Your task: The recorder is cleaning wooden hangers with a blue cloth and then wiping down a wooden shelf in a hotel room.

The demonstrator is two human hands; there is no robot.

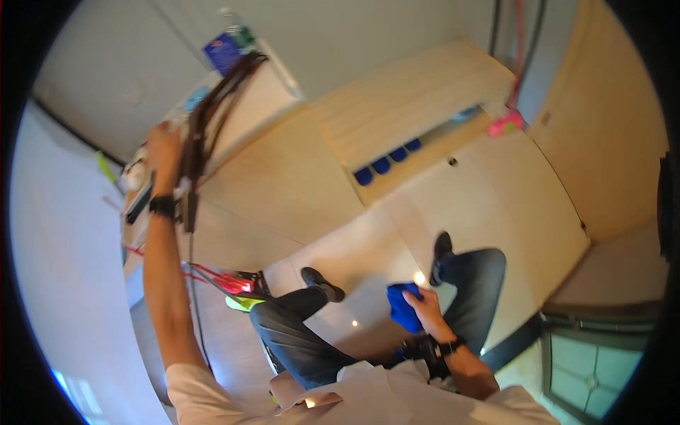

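Observation:
My left hand reaches far forward to small items on a white-topped counter; its fingers are blurred, and whether they grip anything does not show. Right beside that hand and wrist lies a brown strap-like item, its lower end near my black wristband. My right hand is closed around a bunched blue cloth, held above the floor between my knees. A blue printed packet stands at the counter's back, with a light-blue item nearer my left hand.
Blue rounded items sit in a row in the recess of a wooden cabinet. A pink item hangs by the wall at right. Red and yellow-green items are beside my left knee. A framed glass panel is at lower right.

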